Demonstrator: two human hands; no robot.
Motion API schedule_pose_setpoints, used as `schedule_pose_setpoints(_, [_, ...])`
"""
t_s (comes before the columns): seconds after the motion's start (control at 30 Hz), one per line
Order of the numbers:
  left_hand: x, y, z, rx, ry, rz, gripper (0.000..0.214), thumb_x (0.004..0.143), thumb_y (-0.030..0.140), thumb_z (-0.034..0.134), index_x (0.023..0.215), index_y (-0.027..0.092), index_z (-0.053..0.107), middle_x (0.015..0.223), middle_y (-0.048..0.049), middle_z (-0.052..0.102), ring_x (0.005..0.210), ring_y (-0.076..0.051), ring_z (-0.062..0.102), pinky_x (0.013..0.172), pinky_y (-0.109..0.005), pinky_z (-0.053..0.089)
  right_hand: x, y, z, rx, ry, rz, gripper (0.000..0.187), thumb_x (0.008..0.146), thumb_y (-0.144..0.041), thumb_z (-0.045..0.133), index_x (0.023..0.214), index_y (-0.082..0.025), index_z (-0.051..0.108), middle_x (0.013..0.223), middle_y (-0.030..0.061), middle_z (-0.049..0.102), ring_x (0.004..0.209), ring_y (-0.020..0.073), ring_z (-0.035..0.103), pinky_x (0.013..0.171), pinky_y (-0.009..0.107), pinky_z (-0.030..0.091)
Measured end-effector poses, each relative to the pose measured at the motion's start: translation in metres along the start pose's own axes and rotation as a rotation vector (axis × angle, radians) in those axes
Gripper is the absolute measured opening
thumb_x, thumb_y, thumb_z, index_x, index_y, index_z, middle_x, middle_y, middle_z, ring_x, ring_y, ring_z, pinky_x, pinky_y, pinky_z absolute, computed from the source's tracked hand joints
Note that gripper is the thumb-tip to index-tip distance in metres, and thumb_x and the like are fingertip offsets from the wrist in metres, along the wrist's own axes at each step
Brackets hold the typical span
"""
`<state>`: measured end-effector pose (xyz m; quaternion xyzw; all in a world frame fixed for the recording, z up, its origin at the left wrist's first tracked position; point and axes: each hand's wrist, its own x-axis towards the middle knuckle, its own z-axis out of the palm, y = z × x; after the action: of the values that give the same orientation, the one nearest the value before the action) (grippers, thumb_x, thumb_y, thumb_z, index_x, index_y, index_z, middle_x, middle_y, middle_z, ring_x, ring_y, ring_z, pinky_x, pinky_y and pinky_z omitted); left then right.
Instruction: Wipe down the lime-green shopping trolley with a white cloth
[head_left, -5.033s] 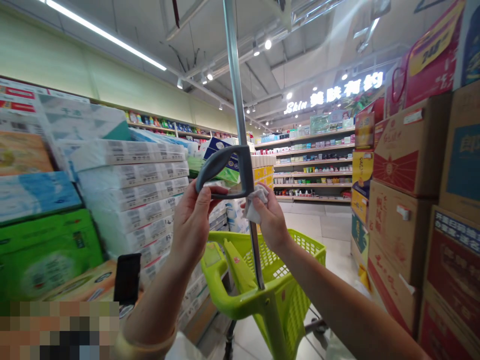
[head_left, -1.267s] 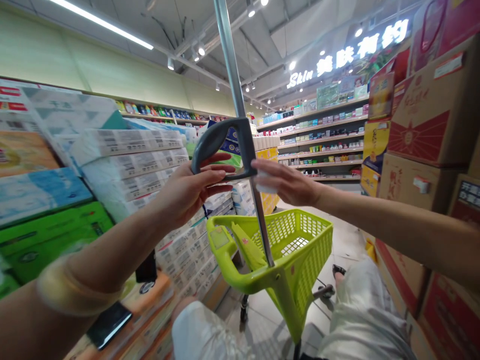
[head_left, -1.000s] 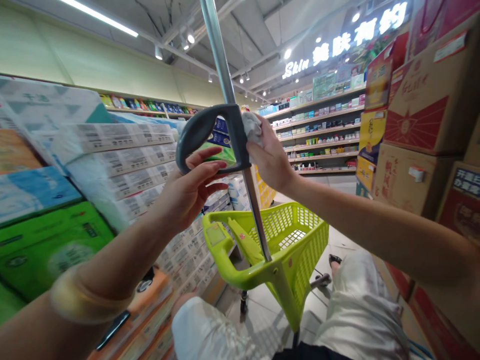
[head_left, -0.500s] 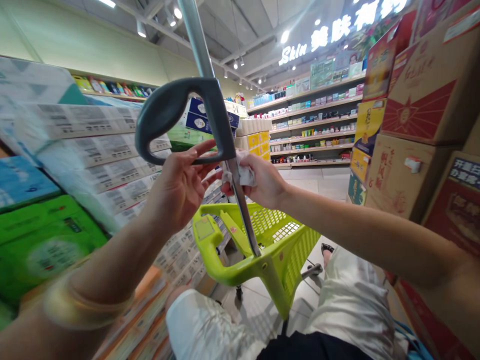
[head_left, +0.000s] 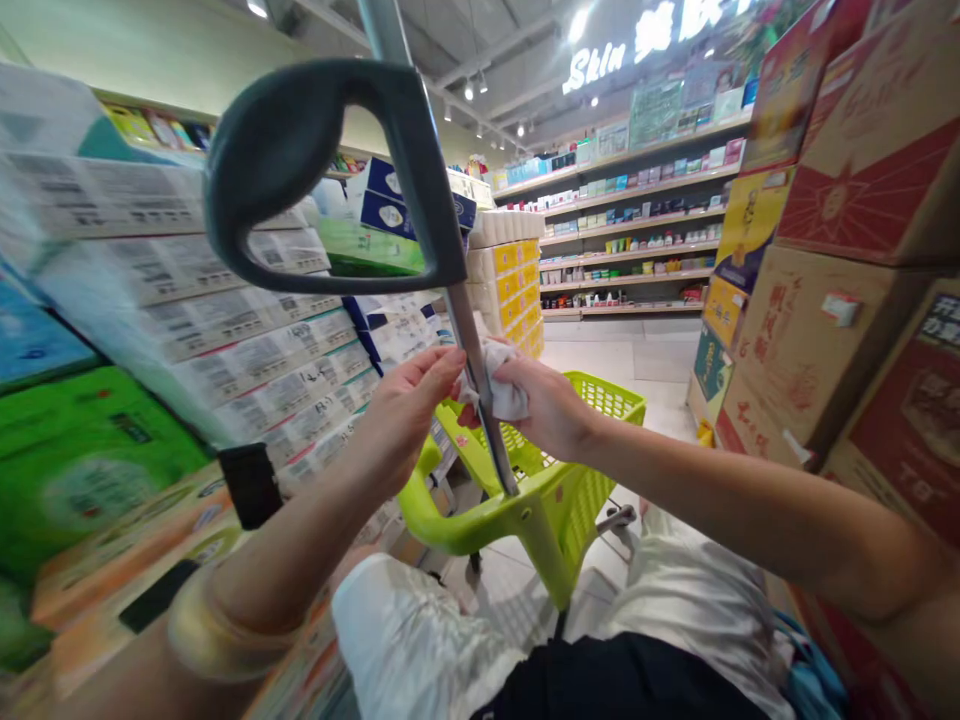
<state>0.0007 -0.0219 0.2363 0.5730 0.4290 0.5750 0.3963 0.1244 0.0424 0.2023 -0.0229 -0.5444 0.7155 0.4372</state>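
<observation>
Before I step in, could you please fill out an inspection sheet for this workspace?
Surface: pale tiled floor around the lime-green cart.
Things in hand: white cloth against the metal pole, which rises from the cart; grey handle above.
Clutter: two dark objects by the orange packs, identity unclear.
Hands: right hand holds the cloth; left hand has thumb and fingertip close together at the pole, contact unclear.
Cables: nothing seen.
Surroundings: wrapped packs stacked left, cartons stacked right, stocked shelves and lit sign ahead.

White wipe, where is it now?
Just right of centre in the head view, the white wipe is in the right hand, against the metal pole, below the grey handle.
</observation>
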Motion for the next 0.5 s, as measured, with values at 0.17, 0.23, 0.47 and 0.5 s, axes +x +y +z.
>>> schedule_pose_setpoints(0.17, [-0.004,-0.011,0.002,-0.011,0.066,0.023,0.037,0.074,0.041,0.073,0.101,0.017,0.065,0.083,0.0006,0.064,0.07,-0.01,0.055,0.069,-0.023,0.046,0.003,-0.004,-0.002,-0.016,0.015,-0.066,0.021,0.073,-0.02,0.053,0.094,-0.022,0.053,0.072,-0.0045,0.054,0.063,0.0124,0.052,0.06,0.024,0.049])
schedule_pose_setpoints(0.23, [-0.004,-0.009,0.005,-0.018,0.081,0.074,0.039,0.074,0.037,0.073,0.106,0.018,0.064,0.089,0.0002,0.066,0.076,-0.01,0.056,0.074,-0.023,0.046,0.008,-0.009,0.0,-0.017,0.017,-0.111,0.021,0.074,-0.02,0.052,0.096,-0.022,0.054,0.075,-0.004,0.054,0.067,0.0126,0.053,0.062,0.024,0.049])
schedule_pose_setpoints(0.47, [-0.027,-0.039,0.007,0.119,0.035,-0.02,0.033,0.08,0.04,0.065,0.103,0.017,0.068,0.081,-0.0002,0.066,0.068,-0.011,0.054,0.067,-0.025,0.045,-0.031,0.028,-0.01,-0.029,0.082,0.012,0.026,0.075,-0.025,0.054,0.101,-0.024,0.053,0.078,-0.0041,0.055,0.066,0.0131,0.053,0.062,0.025,0.046])
schedule_pose_setpoints(0.5, [-0.031,-0.046,0.006,0.139,0.024,-0.04,0.034,0.082,0.041,0.063,0.105,0.017,0.068,0.085,-0.0012,0.067,0.069,-0.012,0.055,0.068,-0.026,0.046,-0.037,0.034,-0.012,-0.03,0.092,0.037,0.027,0.075,-0.026,0.055,0.101,-0.023,0.052,0.079,-0.004,0.056,0.066,0.0131,0.054,0.062,0.025,0.046])
